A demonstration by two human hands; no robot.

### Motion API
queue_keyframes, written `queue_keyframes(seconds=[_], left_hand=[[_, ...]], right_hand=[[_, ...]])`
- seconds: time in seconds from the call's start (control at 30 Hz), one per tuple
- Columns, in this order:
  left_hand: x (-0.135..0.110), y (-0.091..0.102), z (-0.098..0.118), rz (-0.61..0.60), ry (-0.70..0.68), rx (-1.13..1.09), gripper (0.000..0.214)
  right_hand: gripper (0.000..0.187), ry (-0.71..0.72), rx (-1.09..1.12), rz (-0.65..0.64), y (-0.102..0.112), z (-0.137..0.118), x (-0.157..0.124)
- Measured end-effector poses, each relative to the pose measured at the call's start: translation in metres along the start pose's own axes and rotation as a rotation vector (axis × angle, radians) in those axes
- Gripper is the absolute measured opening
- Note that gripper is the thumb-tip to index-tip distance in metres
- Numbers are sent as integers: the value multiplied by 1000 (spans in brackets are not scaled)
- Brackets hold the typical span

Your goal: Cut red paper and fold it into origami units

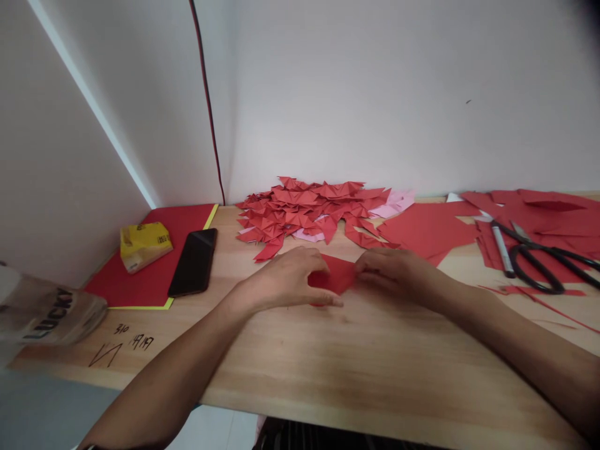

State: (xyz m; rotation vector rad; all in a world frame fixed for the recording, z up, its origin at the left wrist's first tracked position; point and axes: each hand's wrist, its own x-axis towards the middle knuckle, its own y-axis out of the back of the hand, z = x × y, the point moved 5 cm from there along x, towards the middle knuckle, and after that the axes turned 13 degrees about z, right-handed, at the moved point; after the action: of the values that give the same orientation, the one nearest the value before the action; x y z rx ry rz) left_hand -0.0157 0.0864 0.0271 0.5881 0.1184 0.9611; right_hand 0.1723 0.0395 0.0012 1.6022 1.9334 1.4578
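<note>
A small piece of red paper [341, 274] lies on the wooden table between my two hands. My left hand [293, 275] rests at its left side, thumb stretched out along the near edge and fingers curved at the far edge, with a gap between them. At the paper's right corner, my right hand [398, 274] has its fingers pressed together on it; the fingertips are slightly blurred. Just behind the hands sits a heap of folded red paper pieces [304, 209], with some pink paper [397, 203] beneath and beside it.
To the right lie flat red sheets [429, 231], black-handled scissors [539, 265], a marker [503, 251] and thin red strips. On the left, a phone [193, 262] and a yellow packet [145, 245] rest on red card [112, 284], near a clear "LUCKY" container [60, 312]. A wall stands behind.
</note>
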Motion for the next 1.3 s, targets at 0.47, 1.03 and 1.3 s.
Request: queue_keyframes(seconds=[0.47,1.03,1.3], left_hand=[[-18,-15,16,-20,-65,589,44],[-35,-41,12,-196,-151,809,20],[-37,-42,11,-175,-180,862,25]], right_hand=[[27,-173,-78,64,-11,10,-2],[26,-197,-163,68,-10,12,-5],[28,-160,-162,22,-4,22,-5]])
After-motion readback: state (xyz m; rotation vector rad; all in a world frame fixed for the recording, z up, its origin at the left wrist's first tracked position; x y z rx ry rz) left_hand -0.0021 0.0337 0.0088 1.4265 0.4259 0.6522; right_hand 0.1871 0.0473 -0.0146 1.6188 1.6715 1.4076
